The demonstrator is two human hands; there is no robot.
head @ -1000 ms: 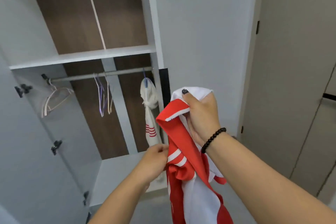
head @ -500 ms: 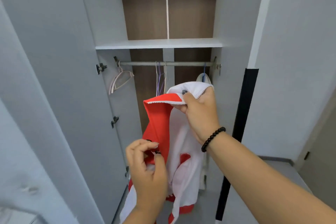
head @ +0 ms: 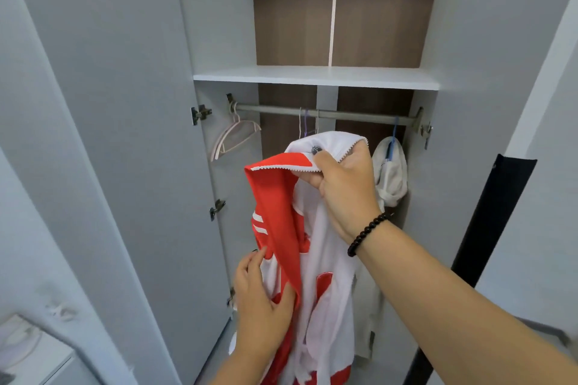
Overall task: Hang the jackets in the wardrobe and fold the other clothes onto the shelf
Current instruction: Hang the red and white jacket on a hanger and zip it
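A red and white jacket (head: pixel 316 247) hangs in front of the open wardrobe. My right hand (head: pixel 344 187) grips its collar at the top, just below the hanging rail (head: pixel 350 114). Lower down, my left hand (head: pixel 262 303) holds the red front edge between thumb and fingers. A pink hanger (head: pixel 233 139) hangs empty at the rail's left end. Thin wire hangers (head: pixel 305 123) hang at the middle. At the right end a white garment (head: pixel 391 178) hangs on a blue hanger, partly behind my right hand.
A white shelf (head: pixel 316 76) spans the wardrobe above the rail. The left door (head: pixel 119 166) stands open close to my left arm. A black strip (head: pixel 488 228) edges the right door. A white surface (head: pixel 28 353) shows at the bottom left.
The view has turned to face the wardrobe squarely and come closer. My left hand dropped its earlier grip and now holds the red edge lower down. My right hand keeps the collar.
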